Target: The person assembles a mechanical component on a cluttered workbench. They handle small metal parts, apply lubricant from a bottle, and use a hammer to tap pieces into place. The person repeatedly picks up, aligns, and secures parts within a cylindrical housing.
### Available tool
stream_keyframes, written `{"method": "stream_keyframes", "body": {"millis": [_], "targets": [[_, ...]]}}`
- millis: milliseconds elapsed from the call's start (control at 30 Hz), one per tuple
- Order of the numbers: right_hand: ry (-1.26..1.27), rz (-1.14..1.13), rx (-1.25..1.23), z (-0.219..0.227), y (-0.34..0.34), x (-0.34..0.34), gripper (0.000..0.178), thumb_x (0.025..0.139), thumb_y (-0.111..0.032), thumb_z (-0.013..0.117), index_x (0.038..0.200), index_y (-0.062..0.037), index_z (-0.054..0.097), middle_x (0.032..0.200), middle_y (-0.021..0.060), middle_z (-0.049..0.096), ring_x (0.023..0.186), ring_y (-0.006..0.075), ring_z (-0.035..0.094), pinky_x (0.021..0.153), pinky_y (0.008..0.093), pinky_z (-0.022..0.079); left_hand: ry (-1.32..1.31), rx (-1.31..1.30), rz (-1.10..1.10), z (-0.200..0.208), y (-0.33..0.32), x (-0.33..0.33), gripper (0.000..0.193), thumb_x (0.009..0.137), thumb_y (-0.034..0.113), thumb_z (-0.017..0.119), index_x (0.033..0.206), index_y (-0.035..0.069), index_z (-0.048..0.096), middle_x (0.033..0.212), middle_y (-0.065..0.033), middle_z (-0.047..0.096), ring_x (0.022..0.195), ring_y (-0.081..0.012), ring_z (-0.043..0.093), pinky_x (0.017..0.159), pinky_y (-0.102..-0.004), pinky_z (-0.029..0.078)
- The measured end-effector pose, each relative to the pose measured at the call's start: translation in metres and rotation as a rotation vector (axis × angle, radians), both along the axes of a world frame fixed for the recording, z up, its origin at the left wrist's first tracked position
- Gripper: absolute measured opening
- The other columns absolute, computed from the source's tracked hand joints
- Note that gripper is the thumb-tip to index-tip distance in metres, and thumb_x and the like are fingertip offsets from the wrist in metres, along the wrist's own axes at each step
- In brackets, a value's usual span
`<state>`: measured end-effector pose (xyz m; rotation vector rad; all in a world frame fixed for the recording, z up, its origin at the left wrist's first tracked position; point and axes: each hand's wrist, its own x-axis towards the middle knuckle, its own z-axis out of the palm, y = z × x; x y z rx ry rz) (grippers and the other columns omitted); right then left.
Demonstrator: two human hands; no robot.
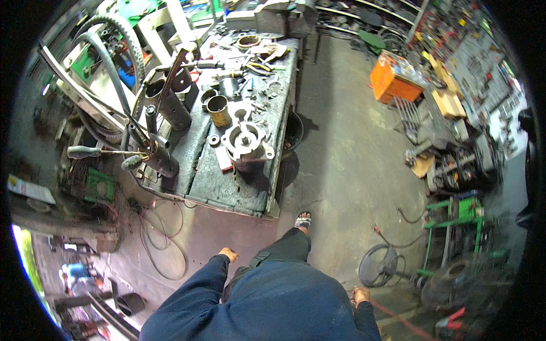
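Note:
My left hand point(229, 254) hangs beside my left thigh, its fingers curled in and no object showing in it. On my other side my right hand point(360, 295) is low by my hip, its fingers folded, also with nothing visible in it. Neither hand touches anything around it. Ahead of me stands a dark workbench point(224, 193). Near its front corner sits a grey metal casting point(244, 139) with round openings. A brass-coloured cylinder point(219, 111) stands behind it, and a small ring point(214, 140) lies to its left. Pliers point(259, 69) and small parts cover the far part.
Upright tubes point(170, 108) hold screwdrivers and bars at the bench's left edge. A black bucket point(293, 131) is by its right side. Cables point(162, 238) loop over the floor at left. At right are an orange box point(395, 77), a round fan-like part point(378, 265) and a green frame point(452, 221).

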<state>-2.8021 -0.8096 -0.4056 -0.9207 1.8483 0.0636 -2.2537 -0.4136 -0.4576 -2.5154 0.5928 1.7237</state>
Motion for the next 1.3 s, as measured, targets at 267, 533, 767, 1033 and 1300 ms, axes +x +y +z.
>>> {"method": "stream_keyframes", "body": {"millis": [267, 533, 767, 1033, 1300], "targets": [[-0.106, 0.777, -0.130, 0.002, -0.268, 0.129, 0.017, 0.100, -0.020, 0.072, 0.107, -0.0051, 0.073, 0.080, 0.0079, 0.071, 0.063, 0.0231, 0.067, 0.052, 0.0390, 0.051, -0.076, -0.121, -0.226, -0.035, -0.135, -0.024, 0.044, 0.107, 0.040, 0.053, 0.141, 0.020, 0.073, 0.148, -0.0133, 0.068, 0.131, -0.0349, 0.068, 0.111, -0.0475, 0.053], [-0.052, 0.960, 0.065, 0.059, -0.434, 0.370, 0.027, 0.102, -0.023, 0.072, 0.117, -0.0013, 0.071, 0.093, 0.0090, 0.072, 0.070, 0.0195, 0.067, 0.058, 0.0372, 0.053, -0.034, -0.182, 1.466, -0.024, -0.160, -0.080, 0.023, 0.095, 0.023, 0.073, 0.107, 0.004, 0.079, 0.086, -0.0087, 0.076, 0.067, -0.0226, 0.071, 0.059, -0.0407, 0.057], [-0.130, 1.241, 0.019, 0.041, -0.578, 0.584, 0.022, 0.103, -0.022, 0.071, 0.110, -0.0010, 0.069, 0.089, 0.0085, 0.072, 0.067, 0.0198, 0.067, 0.058, 0.0372, 0.053, 0.004, 0.092, 1.633, 0.056, -0.322, -0.121, 0.027, 0.094, 0.021, 0.076, 0.117, 0.008, 0.080, 0.114, -0.0156, 0.080, 0.101, -0.0272, 0.078, 0.086, -0.0436, 0.063], [-0.060, 1.582, 0.025, 0.065, -0.579, 0.753, 0.047, 0.101, -0.027, 0.072, 0.134, 0.0066, 0.068, 0.106, 0.0156, 0.077, 0.084, 0.0227, 0.073, 0.069, 0.0379, 0.058, -0.143, -0.164, 1.972, 0.090, -0.419, -0.100, 0.042, 0.095, 0.024, 0.079, 0.127, -0.003, 0.075, 0.111, -0.0139, 0.080, 0.087, -0.0229, 0.077, 0.082, -0.0369, 0.062], [-0.432, 2.141, -0.287, 0.155, -0.466, 0.853, 0.037, 0.098, -0.023, 0.074, 0.122, 0.0059, 0.072, 0.109, 0.0223, 0.078, 0.101, 0.0337, 0.076, 0.090, 0.0422, 0.059, -0.096, -0.091, 2.178, 0.092, -0.424, -0.082, 0.036, 0.097, 0.025, 0.074, 0.127, 0.005, 0.075, 0.112, -0.0091, 0.078, 0.089, -0.0209, 0.075, 0.073, -0.0380, 0.060]]}}
